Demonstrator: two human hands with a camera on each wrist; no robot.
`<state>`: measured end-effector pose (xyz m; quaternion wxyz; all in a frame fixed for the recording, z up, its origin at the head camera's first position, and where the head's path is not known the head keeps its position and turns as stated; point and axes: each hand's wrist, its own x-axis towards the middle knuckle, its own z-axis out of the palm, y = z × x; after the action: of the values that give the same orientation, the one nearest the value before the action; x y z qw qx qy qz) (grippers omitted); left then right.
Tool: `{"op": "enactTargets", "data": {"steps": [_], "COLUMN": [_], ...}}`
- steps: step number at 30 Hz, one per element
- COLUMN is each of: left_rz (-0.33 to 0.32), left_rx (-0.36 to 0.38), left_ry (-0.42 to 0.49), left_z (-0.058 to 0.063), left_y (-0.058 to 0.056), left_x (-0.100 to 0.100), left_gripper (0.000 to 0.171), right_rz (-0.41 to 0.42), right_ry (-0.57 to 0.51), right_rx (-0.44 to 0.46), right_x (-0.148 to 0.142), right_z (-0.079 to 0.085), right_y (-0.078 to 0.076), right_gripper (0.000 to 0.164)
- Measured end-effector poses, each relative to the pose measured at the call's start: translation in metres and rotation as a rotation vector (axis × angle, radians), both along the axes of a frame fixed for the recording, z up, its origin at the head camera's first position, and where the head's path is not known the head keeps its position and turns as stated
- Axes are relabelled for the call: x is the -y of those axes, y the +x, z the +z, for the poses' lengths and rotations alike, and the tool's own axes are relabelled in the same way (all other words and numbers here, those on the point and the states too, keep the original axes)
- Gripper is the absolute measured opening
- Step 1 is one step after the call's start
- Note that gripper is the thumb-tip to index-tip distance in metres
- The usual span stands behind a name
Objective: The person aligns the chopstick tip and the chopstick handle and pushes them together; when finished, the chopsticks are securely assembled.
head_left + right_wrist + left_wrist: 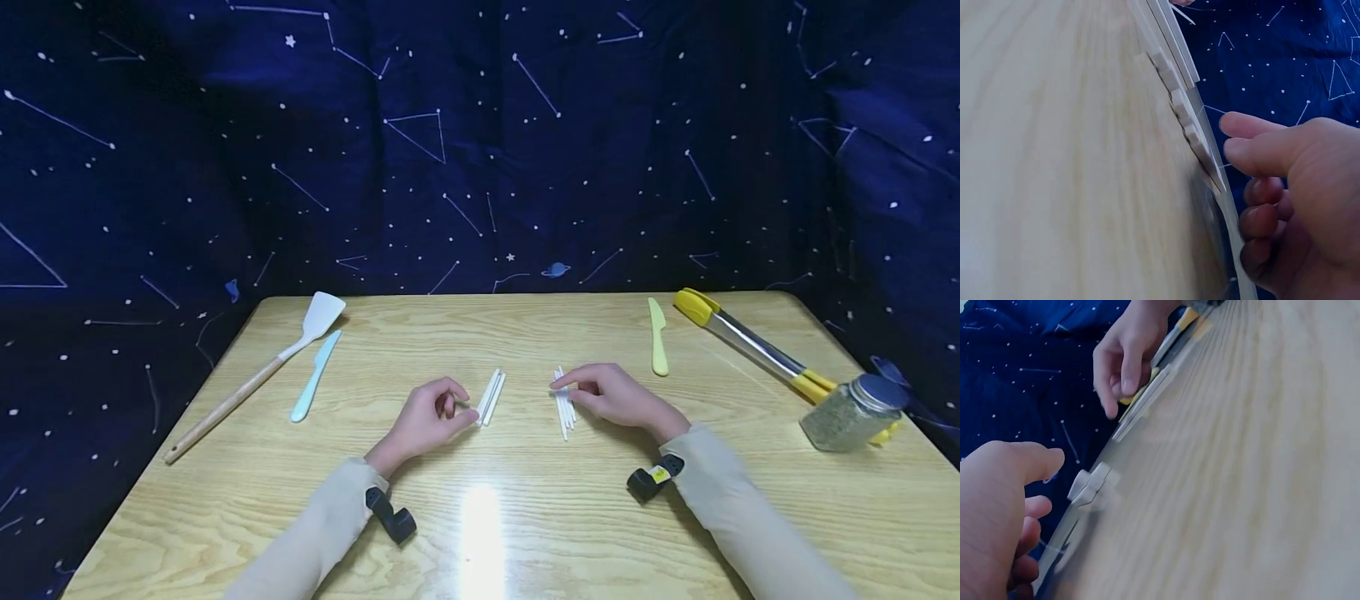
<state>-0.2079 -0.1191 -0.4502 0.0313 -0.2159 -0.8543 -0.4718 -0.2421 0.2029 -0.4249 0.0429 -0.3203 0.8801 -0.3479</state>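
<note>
Two or so slim white sticks [492, 398] lie side by side near the middle of the table. Just left of them is my left hand [423, 423], its fingers loosely bent and holding nothing. In the left wrist view a gap shows between its thumb and the stick ends [1090, 486]. Several more white sticks [563, 417] form a small bundle to the right. My right hand [618, 398] hovers at this bundle, index finger over it and partly hiding it. From the right wrist, the thumb and index finger appear apart from the stick ends [1191, 134].
On the left lie a white spatula [322, 314] with a wooden handle and a light blue knife [316, 375]. To the right are a yellow knife [657, 337], yellow-tipped tongs [757, 342] and a lidded glass jar [847, 417]. A dark starry cloth [480, 208] hangs behind the table.
</note>
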Motion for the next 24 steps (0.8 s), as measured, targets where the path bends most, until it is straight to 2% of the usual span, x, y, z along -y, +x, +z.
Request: {"op": "enactTargets", "data": {"steps": [6, 13, 19, 24], "left_rz": [0.059, 0.118, 0.139, 0.158], "left_rx": [-0.063, -0.151, -0.169, -0.158], "left_ry": [0.0, -0.092, -0.131, -0.115], "left_z": [0.0, -0.001, -0.002, -0.002], "left_y": [0.006, 0.006, 0.007, 0.008], "left_x": [-0.01, -0.014, -0.018, -0.021], "left_gripper": [0.023, 0.023, 0.016, 0.012], "right_rz": [0.066, 0.075, 0.093, 0.101], "right_ry": [0.052, 0.065, 0.091, 0.142], "right_rx": [0.054, 0.082, 0.089, 0.048], "right_x": [0.006, 0.01, 0.008, 0.007], "right_z": [0.001, 0.002, 0.003, 0.005], "right_y": [-0.003, -0.006, -0.004, -0.001], "right_gripper": [0.025, 0.023, 0.017, 0.015]}}
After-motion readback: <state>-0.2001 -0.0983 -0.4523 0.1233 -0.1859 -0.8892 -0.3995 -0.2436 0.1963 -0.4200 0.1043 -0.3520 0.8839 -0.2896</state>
